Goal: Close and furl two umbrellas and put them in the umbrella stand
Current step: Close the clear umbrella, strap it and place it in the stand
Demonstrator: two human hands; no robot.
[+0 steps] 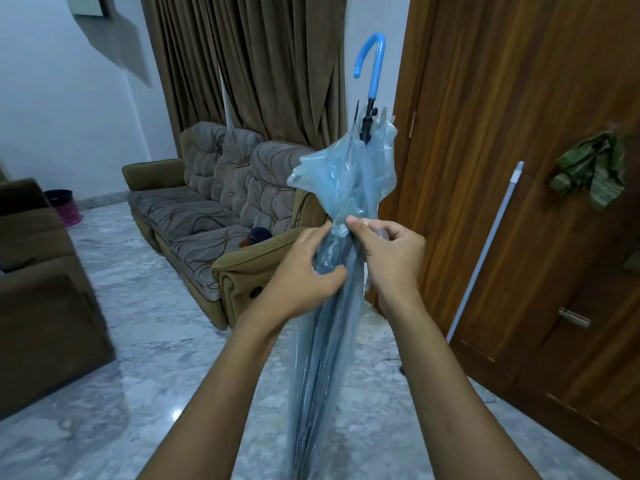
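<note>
A translucent blue umbrella stands closed in front of me, its curved blue handle pointing up and its tip below the frame. The canopy is gathered tight at mid-height and flares loose above that. My left hand wraps the gathered canopy from the left, thumb across the front. My right hand pinches the fabric, perhaps a tie strap, at the narrow waist from the right. A pink and black container, possibly the umbrella stand, sits on the floor at the far left wall. No second umbrella is in view.
A grey patterned sofa runs along the curtained wall behind the umbrella, and a brown armchair stands at the left. Wooden doors fill the right, with a white pole leaning on them and a green cloth hanging. The floor is marble.
</note>
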